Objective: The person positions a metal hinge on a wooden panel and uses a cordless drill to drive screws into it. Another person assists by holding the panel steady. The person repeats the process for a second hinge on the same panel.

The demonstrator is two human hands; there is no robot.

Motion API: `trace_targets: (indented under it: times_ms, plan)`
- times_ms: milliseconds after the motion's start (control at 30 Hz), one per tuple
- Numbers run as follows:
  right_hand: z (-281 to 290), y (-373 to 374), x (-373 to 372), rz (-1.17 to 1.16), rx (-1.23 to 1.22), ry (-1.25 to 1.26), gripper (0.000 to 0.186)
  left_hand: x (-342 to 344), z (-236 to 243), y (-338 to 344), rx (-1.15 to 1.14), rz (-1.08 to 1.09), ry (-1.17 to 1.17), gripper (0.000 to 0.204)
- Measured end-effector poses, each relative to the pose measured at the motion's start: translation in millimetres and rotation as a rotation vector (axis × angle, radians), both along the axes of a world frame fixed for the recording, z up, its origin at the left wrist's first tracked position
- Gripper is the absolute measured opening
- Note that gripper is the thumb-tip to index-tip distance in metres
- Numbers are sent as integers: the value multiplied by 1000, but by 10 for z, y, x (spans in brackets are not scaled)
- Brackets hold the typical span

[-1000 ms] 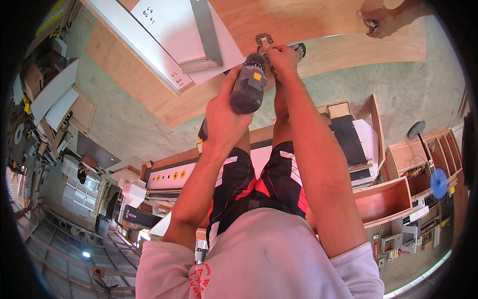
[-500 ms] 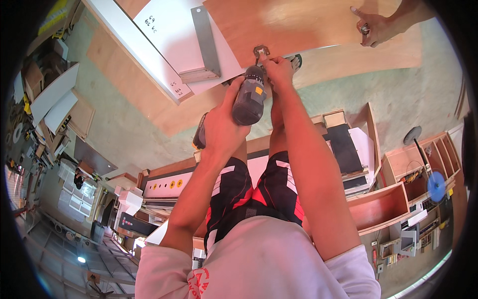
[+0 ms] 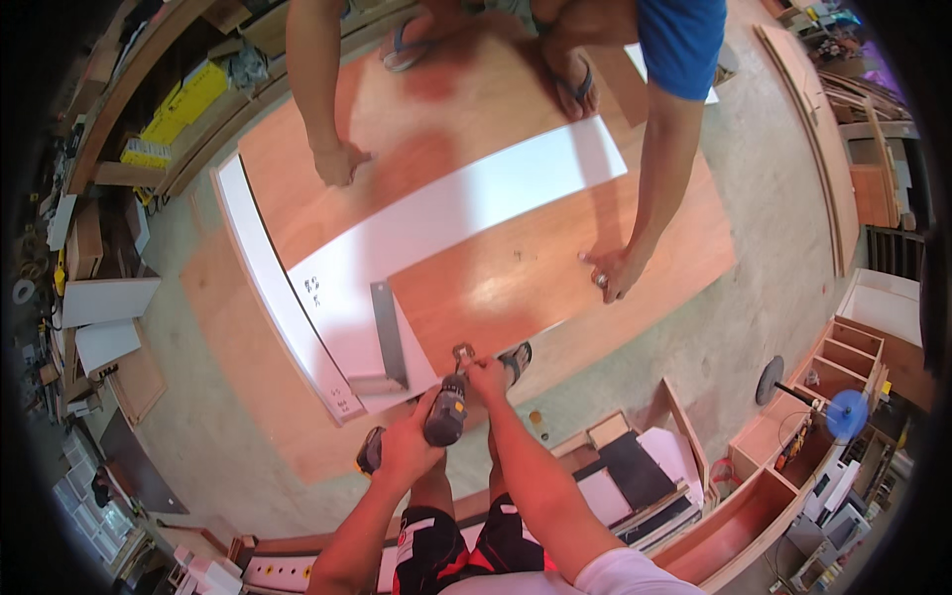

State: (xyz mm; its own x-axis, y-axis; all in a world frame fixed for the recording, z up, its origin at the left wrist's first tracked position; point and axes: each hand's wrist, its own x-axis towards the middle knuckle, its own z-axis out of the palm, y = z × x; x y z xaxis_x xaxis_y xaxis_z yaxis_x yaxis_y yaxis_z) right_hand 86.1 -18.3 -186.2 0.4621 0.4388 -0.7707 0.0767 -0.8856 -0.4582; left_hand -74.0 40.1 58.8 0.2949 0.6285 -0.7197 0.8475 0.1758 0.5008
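My left hand (image 3: 409,441) is wrapped around the handle of a dark cordless drill (image 3: 446,409), whose chuck points away from me. Just past the chuck, a small metal cabinet hinge (image 3: 463,352) sits at the near edge of a brown wood panel (image 3: 486,288). Closed fingers of my right hand (image 3: 484,380) pinch at this hinge, beside the drill's tip. The exact contact of bit and screw is too small to make out. To the left, a grey metal angle piece (image 3: 390,337) lies on a white panel (image 3: 327,288).
Opposite me a person in a blue sleeve (image 3: 679,50) presses one hand (image 3: 617,276) on the brown panel and another (image 3: 337,162) on a farther board. Wooden drawer boxes (image 3: 744,526) and a blue round fan (image 3: 846,414) stand right. Boards (image 3: 109,302) lean left.
My view has tilted up, so the other person's arms and feet and more of the panels show. My hands stay at the hinge with the drill.
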Motion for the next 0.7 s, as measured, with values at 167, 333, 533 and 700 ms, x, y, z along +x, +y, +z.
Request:
trace_targets:
  times_ms: [167, 333, 533, 700]
  plan:
    - [-51, 21, 8, 13, -61, -34, 48, 22, 7, 106, -65, -83, 15, 101]
    - [-12, 15, 64, 59, 31, -44, 44, 18, -62, 93, -3, -86, -43, 97]
    - [-94, -82, 80, 4, -38, 77, 54, -124, -196, -155, 2, 32, -139, 103]
    - [78, 39, 123, -40, -138, 129, 41, -175, -258, -301, -61, 221, -166, 97]
